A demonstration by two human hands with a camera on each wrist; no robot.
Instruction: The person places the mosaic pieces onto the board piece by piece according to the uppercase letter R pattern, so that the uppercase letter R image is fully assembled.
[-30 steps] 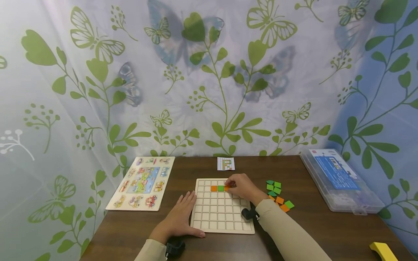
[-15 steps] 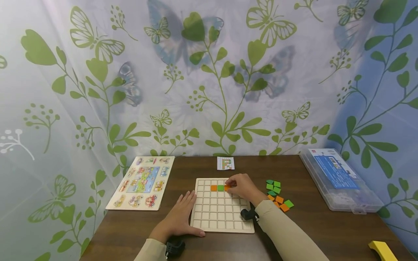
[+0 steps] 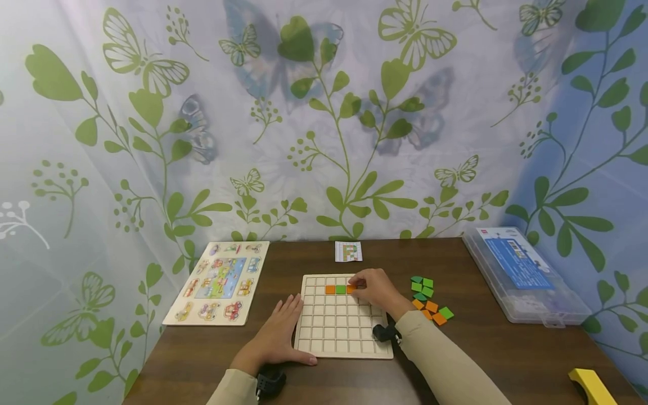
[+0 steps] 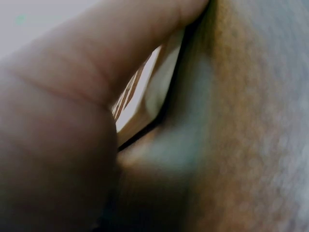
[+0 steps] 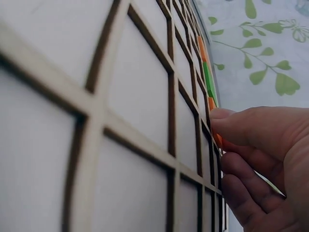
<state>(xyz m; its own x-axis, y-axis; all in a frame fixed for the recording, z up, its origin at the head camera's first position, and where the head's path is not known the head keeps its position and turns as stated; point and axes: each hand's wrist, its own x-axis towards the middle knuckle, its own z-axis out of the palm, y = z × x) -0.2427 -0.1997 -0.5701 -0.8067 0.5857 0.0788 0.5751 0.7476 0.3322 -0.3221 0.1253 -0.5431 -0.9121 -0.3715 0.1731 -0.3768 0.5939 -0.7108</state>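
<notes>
A pale wooden grid board (image 3: 343,332) lies flat on the table. In its second row from the back sit an orange square tile (image 3: 330,289) and a green square tile (image 3: 341,289), side by side. My right hand (image 3: 377,289) has thumb and fingertips on another orange square tile (image 5: 211,103) just right of the green one, pinching it at the board's surface. My left hand (image 3: 279,332) rests along the board's left edge, fingers extended and thumb by the near left corner. The left wrist view shows that thumb close up, beside the board's edge (image 4: 140,108).
Loose green tiles (image 3: 427,283) and orange tiles (image 3: 439,319) lie right of the board. A small pattern card (image 3: 348,251) is at the back. A vehicle picture puzzle (image 3: 217,284) lies left, a clear plastic case (image 3: 526,281) right, and a yellow object (image 3: 592,387) near the front right.
The head view has shifted slightly. Both hands and the tiles keep their places on the board.
</notes>
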